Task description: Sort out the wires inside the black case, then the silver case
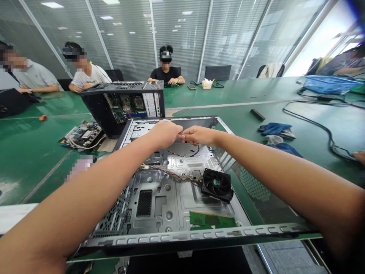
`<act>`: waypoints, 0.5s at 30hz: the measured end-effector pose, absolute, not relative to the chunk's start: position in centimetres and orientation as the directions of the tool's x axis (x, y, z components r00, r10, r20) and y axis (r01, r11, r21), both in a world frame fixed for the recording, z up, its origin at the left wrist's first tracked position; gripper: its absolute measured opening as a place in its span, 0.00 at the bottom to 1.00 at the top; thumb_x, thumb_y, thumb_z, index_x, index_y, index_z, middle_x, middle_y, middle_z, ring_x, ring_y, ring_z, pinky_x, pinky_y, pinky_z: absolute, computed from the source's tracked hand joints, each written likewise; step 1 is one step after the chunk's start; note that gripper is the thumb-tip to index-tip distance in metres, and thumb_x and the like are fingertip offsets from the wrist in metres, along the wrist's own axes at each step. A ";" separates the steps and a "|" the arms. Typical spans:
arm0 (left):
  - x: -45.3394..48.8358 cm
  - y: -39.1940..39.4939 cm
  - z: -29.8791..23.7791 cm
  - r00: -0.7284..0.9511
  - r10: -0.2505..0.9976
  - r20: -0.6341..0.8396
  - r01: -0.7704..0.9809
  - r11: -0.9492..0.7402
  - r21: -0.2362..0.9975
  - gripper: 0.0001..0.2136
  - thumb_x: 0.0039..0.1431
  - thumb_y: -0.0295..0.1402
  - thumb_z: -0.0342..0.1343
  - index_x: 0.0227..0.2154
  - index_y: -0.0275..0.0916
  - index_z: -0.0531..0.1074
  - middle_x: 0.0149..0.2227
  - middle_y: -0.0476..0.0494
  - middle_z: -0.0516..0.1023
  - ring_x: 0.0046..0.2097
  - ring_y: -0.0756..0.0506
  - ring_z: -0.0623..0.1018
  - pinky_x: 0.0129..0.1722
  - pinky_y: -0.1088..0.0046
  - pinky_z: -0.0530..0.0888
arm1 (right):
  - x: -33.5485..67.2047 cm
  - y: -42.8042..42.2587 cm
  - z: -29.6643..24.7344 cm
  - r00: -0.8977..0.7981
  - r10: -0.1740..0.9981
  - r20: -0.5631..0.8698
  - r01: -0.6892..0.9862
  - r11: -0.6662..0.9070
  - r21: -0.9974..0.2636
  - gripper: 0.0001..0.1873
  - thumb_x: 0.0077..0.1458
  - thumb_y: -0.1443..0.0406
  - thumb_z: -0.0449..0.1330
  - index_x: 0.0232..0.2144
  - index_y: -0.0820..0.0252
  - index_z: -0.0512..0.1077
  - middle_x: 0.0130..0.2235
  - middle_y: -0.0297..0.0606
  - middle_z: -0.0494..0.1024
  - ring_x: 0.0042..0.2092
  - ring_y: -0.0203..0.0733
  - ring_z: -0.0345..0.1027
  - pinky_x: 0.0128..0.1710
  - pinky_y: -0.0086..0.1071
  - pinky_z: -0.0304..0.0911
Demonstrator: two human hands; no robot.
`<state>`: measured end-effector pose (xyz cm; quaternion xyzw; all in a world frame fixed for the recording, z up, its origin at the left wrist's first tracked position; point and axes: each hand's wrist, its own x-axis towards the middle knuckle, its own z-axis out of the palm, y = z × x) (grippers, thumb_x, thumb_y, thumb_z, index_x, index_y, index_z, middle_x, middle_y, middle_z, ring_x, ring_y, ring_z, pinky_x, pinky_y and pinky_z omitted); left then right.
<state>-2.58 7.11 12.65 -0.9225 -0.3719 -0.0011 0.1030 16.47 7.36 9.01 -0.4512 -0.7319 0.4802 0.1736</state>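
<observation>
My left hand (167, 133) and my right hand (199, 136) meet above the far part of an open computer case (159, 239) lying flat before me. Both hands are closed, fingertips pinched together; whatever is between them is too small to make out. Inside the case, a black cooling fan (216, 185) rests on the bare metal floor at the right. A bundle of twisted wires (173, 174) runs across to it. Nearer to me lies a green memory module (212, 219), with part of another green strip under its edge. Thin dark wires (196, 152) show just below my hands.
A second computer case (98, 108) stands upright behind, its board exposed. A loose motherboard (84, 135) lies to the left. Blue gloves (275, 129), a dark bar (257, 115), black cables (316, 120) and a blue basket (327, 84) are at the right. Several people sit around the table.
</observation>
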 end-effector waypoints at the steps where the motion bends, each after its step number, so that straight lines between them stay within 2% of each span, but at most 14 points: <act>1: -2.6 7.1 12.6 0.723 0.686 0.084 0.688 -0.701 -0.190 0.13 0.66 0.38 0.47 0.40 0.40 0.75 0.39 0.40 0.82 0.40 0.43 0.78 0.37 0.68 0.66 | 16.5 7.4 9.0 -0.534 0.827 -0.175 0.491 0.135 -0.860 0.12 0.64 0.63 0.54 0.29 0.62 0.71 0.19 0.27 0.58 0.21 0.31 0.49 0.23 0.27 0.49; 5: -2.6 7.1 12.6 0.723 0.684 0.099 0.688 -0.699 -0.194 0.12 0.65 0.38 0.49 0.40 0.39 0.75 0.38 0.40 0.82 0.40 0.43 0.79 0.36 0.68 0.66 | 16.5 7.5 8.8 -0.536 0.829 -0.161 0.477 0.140 -0.867 0.11 0.63 0.63 0.56 0.30 0.62 0.71 0.20 0.26 0.59 0.22 0.30 0.50 0.22 0.26 0.49; 11: -2.5 6.9 12.7 0.720 0.688 0.086 0.687 -0.690 -0.228 0.15 0.68 0.38 0.43 0.40 0.39 0.75 0.37 0.38 0.82 0.39 0.43 0.79 0.36 0.68 0.66 | 16.3 7.4 8.8 -0.535 0.834 -0.136 0.446 0.143 -0.883 0.13 0.64 0.60 0.55 0.30 0.62 0.70 0.19 0.26 0.58 0.21 0.31 0.48 0.22 0.27 0.48; 15: -2.4 6.7 12.8 0.712 0.699 0.074 0.693 -0.681 -0.237 0.15 0.68 0.36 0.42 0.42 0.37 0.74 0.39 0.36 0.82 0.40 0.41 0.79 0.37 0.66 0.66 | 16.3 7.4 8.9 -0.518 0.846 -0.125 0.454 0.147 -0.879 0.12 0.64 0.63 0.55 0.29 0.61 0.69 0.19 0.26 0.58 0.22 0.31 0.48 0.23 0.27 0.48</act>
